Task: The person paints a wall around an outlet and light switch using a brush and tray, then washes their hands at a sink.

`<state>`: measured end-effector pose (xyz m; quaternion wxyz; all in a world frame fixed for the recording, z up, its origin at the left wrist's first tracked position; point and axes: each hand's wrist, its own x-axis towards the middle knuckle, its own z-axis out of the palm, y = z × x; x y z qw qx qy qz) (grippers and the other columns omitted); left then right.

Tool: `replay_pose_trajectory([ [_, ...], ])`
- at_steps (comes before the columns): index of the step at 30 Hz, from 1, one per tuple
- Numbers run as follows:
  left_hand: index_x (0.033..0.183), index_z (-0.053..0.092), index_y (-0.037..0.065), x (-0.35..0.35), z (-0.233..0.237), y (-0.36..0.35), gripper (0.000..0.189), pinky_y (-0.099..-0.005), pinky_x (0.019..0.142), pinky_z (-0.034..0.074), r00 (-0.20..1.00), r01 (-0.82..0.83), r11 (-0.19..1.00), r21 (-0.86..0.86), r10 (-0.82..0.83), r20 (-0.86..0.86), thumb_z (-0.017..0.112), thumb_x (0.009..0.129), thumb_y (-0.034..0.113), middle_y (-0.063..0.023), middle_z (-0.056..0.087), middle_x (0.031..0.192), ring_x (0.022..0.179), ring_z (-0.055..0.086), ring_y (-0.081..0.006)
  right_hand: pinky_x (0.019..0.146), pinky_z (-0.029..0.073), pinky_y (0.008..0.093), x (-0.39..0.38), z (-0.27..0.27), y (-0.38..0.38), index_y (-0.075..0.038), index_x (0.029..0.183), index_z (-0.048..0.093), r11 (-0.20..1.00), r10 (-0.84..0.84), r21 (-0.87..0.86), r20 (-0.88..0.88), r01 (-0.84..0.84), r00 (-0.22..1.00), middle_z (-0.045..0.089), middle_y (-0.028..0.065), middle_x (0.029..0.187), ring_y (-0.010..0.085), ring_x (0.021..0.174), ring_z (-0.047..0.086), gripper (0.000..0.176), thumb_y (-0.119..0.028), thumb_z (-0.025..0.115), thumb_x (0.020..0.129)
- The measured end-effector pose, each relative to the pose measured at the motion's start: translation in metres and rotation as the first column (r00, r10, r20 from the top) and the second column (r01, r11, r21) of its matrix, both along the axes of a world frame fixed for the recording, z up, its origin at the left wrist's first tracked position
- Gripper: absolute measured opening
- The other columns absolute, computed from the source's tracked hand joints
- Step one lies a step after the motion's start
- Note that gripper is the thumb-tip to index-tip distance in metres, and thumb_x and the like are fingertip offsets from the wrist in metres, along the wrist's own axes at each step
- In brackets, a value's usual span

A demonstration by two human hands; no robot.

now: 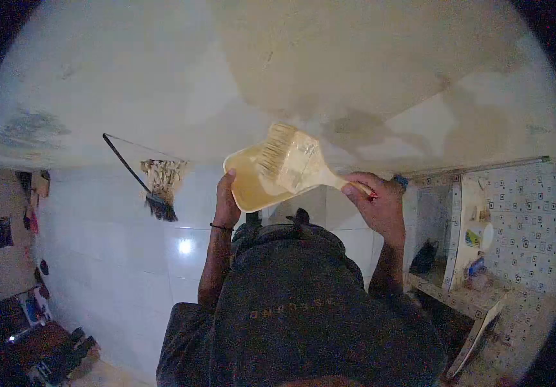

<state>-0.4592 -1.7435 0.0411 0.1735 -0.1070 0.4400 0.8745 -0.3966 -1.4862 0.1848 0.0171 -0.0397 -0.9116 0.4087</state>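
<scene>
My left hand (227, 201) grips the near left side of a shallow cream-yellow paint container (244, 188), thumb over its rim. Pale yellow paint coats the inside. In my right hand (381, 203) is the handle of a wide paintbrush (303, 161), fingers wrapped round it. Its bristles point left and lie over the container, hiding part of its far side. Paint covers both the bristles and the brush's broad head.
Ahead rises a wall (162, 77) with a tan painted area (303, 58) and stained patches. A broom (158, 206) leans at the left above the white tiled floor (110, 245). On the right stands a counter (445, 290) beside patterned tiles (523, 226). Dark items lie lower left.
</scene>
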Motion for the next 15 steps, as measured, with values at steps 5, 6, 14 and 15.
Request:
replay_pose_trajectory([
  [5,0.11,0.045,-0.004,-0.005,-0.015,-0.007,0.048,-0.0314,0.081,0.045,0.999,-0.035,0.999,-0.003,0.035,0.006,0.045,0.084,0.036,-0.0113,0.055,0.102,0.093,0.055,-0.0188,0.055,0.049,0.0299,-0.002,0.012,-0.006,-0.008,0.088,0.062,0.982,0.064,0.186,-0.188,-0.029,0.98,0.064,0.0105,0.079,0.0212,0.061,0.062,0.019,-0.021,0.065,0.074],
  [6,0.111,0.045,-0.004,-0.005,-0.017,-0.008,0.048,-0.0317,0.082,0.044,0.999,-0.031,1.0,0.002,0.031,0.016,0.045,0.084,0.035,-0.0119,0.055,0.103,0.095,0.055,-0.0192,0.056,0.049,0.0303,-0.002,0.013,-0.006,-0.008,0.088,0.062,0.977,0.084,0.209,-0.241,-0.033,0.967,0.064,0.01,0.079,0.0218,0.062,0.062,0.019,-0.021,0.065,0.074],
  [14,0.111,0.045,-0.005,-0.009,-0.005,-0.001,0.046,-0.0321,0.082,0.044,0.996,-0.085,0.996,-0.006,0.085,-0.008,0.045,0.084,0.033,-0.0126,0.055,0.103,0.095,0.054,-0.0197,0.059,0.05,0.0305,-0.011,0.038,-0.006,-0.009,0.086,0.062,0.949,0.154,0.313,-0.39,-0.026,0.908,0.064,0.0093,0.078,0.022,0.066,0.062,0.018,-0.019,0.067,0.072],
  [15,0.111,0.045,-0.005,-0.011,-0.005,-0.001,0.046,-0.0323,0.082,0.044,0.996,-0.083,0.996,-0.015,0.082,-0.019,0.045,0.084,0.033,-0.0125,0.055,0.103,0.096,0.054,-0.0198,0.06,0.05,0.0303,-0.013,0.04,-0.005,-0.009,0.086,0.062,0.943,0.161,0.332,-0.421,-0.014,0.893,0.064,0.0089,0.078,0.0216,0.067,0.063,0.018,-0.019,0.068,0.071],
])
